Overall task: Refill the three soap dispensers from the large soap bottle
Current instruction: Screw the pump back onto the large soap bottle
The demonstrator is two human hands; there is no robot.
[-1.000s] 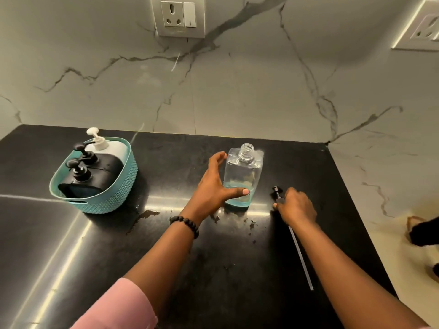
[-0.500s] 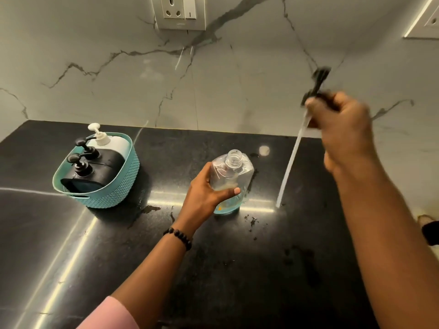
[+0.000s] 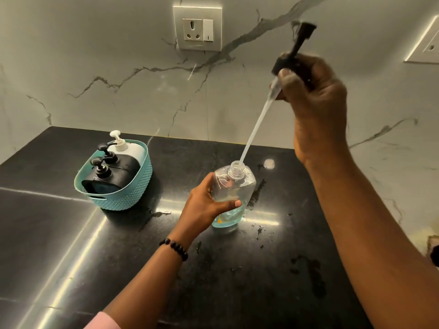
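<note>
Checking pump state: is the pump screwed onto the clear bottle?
No. The right hand holds the pump raised, only its tube tip at the open neck of the clear bottle.

A black polished stone counter (image 3: 59,245) is seen under both hands, streaked with bright light reflections and small wet marks. Behind the hands, a white marble wall (image 3: 107,67) with dark grey veins is seen. A socket plate (image 3: 197,28) is set above the left hand, and a second plate (image 3: 425,46) right of the right hand.
</note>
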